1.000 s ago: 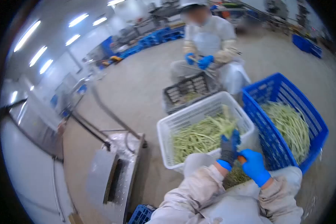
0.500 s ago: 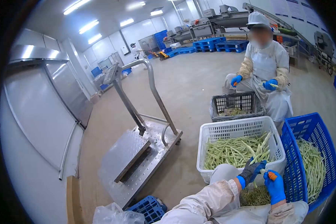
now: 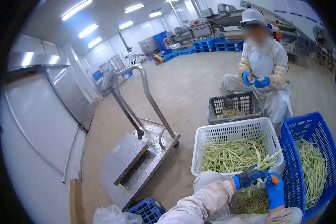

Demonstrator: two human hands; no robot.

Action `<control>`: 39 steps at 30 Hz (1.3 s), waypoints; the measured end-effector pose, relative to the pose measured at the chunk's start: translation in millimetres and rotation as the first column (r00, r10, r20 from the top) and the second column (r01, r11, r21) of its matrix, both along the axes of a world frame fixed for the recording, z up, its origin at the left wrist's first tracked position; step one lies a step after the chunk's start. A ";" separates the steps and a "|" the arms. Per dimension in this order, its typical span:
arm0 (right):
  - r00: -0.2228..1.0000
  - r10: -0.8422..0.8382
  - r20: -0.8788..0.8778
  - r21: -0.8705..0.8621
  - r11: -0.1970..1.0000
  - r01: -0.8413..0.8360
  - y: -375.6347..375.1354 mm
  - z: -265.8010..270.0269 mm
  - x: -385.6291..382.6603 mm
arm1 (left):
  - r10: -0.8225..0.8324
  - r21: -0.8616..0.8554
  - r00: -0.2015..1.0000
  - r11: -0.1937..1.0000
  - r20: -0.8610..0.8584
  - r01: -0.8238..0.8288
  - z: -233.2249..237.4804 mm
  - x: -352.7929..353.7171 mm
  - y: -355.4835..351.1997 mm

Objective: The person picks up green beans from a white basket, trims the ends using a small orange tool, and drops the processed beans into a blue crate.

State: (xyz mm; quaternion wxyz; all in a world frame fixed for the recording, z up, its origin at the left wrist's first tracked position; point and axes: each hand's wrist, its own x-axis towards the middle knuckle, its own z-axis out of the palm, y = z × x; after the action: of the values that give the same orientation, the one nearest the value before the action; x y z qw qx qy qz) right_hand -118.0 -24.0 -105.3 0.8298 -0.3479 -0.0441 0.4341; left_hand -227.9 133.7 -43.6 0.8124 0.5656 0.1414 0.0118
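Note:
My left hand (image 3: 248,177), in a dark grey glove over a blue one, is closed round a bunch of long green beans (image 3: 265,163) at the near right corner of the white crate (image 3: 233,128). Close beside it, my right hand (image 3: 275,192) in a blue glove is closed on a small tool with an orange handle (image 3: 275,179); its blade cannot be made out. Green beans lie in the white crate. Below my hands is a heap of trimmed bits (image 3: 252,201). At the right, a blue crate (image 3: 304,121) holds more beans.
Across the crates sits a co-worker (image 3: 263,63) in blue gloves, behind a black crate (image 3: 233,100) with scraps. A metal platform cart (image 3: 149,145) stands left of centre. A blue crate (image 3: 147,211) and plastic bag (image 3: 115,215) lie at the bottom. Another person (image 3: 132,56) is far back.
The beans in my left hand now point up and right over the crate corner. My right hand has moved slightly away from them. The co-worker's hands have come together.

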 end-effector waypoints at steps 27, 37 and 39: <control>0.966 0.113 -0.233 -0.246 0.954 -0.171 -46.4 -4.8 66.2 | 0.566 0.727 0.688 0.682 -0.453 -0.082 -157.9 31.0 197.4; 0.929 0.311 -0.203 -0.703 0.613 -0.359 -60.4 -27.7 21.6 | 0.566 0.877 0.820 0.346 0.087 -0.333 -95.8 74.6 67.9; 0.893 0.089 -0.441 -0.503 0.800 -0.328 -69.3 -24.3 22.1 | 0.434 0.733 0.892 0.646 -0.125 -0.212 -77.5 72.4 22.5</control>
State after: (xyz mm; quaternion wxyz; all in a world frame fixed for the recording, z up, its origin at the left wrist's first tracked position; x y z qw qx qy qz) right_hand -95.9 -93.3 -129.6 0.6263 -0.4753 0.2157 0.5790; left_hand -155.5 156.2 -121.1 0.4895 0.7914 0.3430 0.1281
